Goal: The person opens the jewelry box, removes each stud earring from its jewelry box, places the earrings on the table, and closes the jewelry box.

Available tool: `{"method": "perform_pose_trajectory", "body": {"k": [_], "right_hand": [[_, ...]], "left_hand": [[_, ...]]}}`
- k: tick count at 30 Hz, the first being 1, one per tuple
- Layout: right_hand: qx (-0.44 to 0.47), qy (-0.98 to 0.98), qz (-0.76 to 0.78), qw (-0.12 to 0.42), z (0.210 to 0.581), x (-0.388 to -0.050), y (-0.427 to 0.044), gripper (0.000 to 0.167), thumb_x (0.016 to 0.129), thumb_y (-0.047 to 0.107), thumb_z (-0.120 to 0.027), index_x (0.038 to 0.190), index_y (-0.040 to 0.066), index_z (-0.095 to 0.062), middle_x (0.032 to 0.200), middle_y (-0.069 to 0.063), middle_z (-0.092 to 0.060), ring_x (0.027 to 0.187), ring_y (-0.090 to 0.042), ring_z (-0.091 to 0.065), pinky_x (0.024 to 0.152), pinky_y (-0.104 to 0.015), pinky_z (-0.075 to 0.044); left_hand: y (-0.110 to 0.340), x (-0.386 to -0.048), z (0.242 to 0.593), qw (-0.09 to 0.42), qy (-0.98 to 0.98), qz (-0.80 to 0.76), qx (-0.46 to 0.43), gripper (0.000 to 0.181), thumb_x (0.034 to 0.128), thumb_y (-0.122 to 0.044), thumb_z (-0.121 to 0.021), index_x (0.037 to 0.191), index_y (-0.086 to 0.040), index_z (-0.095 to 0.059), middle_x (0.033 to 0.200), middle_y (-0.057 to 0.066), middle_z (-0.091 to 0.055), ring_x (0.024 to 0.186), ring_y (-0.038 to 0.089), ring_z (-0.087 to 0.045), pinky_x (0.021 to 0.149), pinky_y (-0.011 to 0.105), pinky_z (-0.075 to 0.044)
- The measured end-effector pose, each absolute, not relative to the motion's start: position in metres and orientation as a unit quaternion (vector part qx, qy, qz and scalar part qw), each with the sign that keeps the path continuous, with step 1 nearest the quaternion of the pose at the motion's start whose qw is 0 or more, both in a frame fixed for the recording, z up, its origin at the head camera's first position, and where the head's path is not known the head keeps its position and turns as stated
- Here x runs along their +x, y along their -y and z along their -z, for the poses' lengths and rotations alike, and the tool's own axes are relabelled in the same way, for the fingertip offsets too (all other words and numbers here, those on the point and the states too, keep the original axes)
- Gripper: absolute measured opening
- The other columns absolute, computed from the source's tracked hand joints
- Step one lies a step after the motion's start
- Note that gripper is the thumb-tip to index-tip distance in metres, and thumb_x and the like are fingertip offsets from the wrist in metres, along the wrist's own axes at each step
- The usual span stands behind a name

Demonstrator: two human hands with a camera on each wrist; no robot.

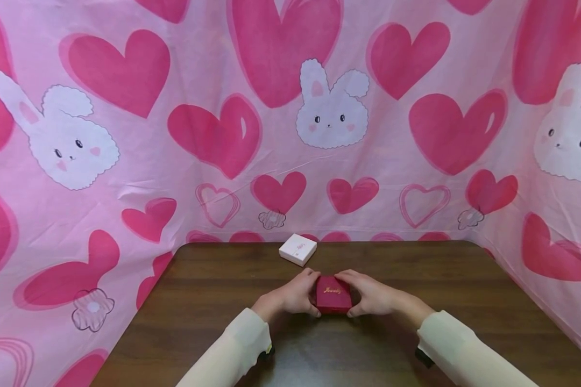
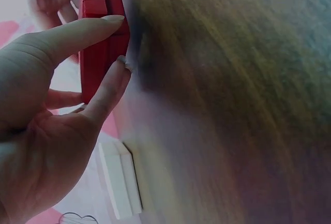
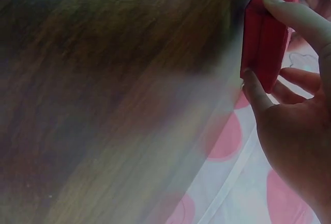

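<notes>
A small red jewelry box (image 1: 333, 295) with gold lettering on its lid sits on the brown wooden table, its lid down. My left hand (image 1: 301, 293) grips its left side, thumb at the near corner and fingers toward the far one. On the opposite side my right hand (image 1: 374, 294) holds it the same way. In the left wrist view the thumb and fingertips press the side of the red box (image 2: 98, 48). The right wrist view shows the right thumb and fingers against the other side of the red box (image 3: 265, 40).
A white square box (image 1: 298, 249) with small pink print lies behind the red box, slightly left, near the table's back edge. The wooden table (image 1: 213, 301) is bordered by a pink cloth backdrop (image 1: 281, 156) with hearts and rabbits.
</notes>
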State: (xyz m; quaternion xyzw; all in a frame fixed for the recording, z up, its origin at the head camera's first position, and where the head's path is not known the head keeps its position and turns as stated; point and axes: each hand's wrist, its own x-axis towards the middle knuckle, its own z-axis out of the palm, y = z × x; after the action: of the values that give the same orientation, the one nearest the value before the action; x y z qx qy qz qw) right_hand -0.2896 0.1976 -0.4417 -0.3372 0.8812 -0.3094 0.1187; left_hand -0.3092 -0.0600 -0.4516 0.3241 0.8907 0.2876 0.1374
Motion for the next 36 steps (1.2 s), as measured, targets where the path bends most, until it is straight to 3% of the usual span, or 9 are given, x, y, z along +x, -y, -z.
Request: {"method": "perform_pose_trajectory", "body": {"k": [9,19,25,36], "right_hand": [[-0.327,-0.872,0.326,0.159,0.444,-0.29,-0.196,0.083,0.078,0.012,-0.087,0.15,0.008,-0.045,0.15,-0.01,-0.043,0.132,-0.032,-0.046,0.107,-0.06,-0.039],[-0.317,-0.88,0.311,0.168,0.439,-0.29,-0.195,0.087,0.076,0.016,-0.089,0.151,0.011,-0.044,0.149,-0.01,-0.042,0.131,-0.033,-0.045,0.105,-0.06,-0.041],[-0.306,-0.892,0.286,0.168,0.432,-0.288,-0.189,0.094,0.071,0.02,-0.092,0.152,0.014,-0.044,0.154,-0.01,-0.037,0.137,-0.036,-0.035,0.102,-0.061,-0.045],[-0.319,-0.912,0.226,0.121,0.424,-0.282,-0.169,0.092,0.071,0.024,-0.093,0.15,0.017,-0.046,0.146,-0.003,-0.046,0.135,-0.031,-0.038,0.095,-0.057,-0.05]], "left_hand": [[0.058,-0.301,0.45,0.156,-0.89,-0.296,0.311,0.092,0.0742,-0.015,-0.092,0.148,0.004,-0.041,0.134,0.008,-0.046,0.096,0.01,-0.058,0.086,0.021,-0.052],[0.06,-0.3,0.452,0.163,-0.889,-0.299,0.305,0.096,0.0729,-0.014,-0.092,0.15,0.002,-0.038,0.133,0.008,-0.046,0.095,0.01,-0.059,0.086,0.021,-0.052],[0.06,-0.299,0.452,0.168,-0.891,-0.294,0.301,0.096,0.0731,-0.015,-0.093,0.15,0.001,-0.038,0.133,0.008,-0.047,0.097,0.011,-0.058,0.087,0.022,-0.052],[0.059,-0.3,0.455,0.166,-0.892,-0.287,0.306,0.097,0.0738,-0.021,-0.093,0.151,-0.002,-0.038,0.128,0.005,-0.048,0.103,0.011,-0.053,0.093,0.025,-0.049]]}}
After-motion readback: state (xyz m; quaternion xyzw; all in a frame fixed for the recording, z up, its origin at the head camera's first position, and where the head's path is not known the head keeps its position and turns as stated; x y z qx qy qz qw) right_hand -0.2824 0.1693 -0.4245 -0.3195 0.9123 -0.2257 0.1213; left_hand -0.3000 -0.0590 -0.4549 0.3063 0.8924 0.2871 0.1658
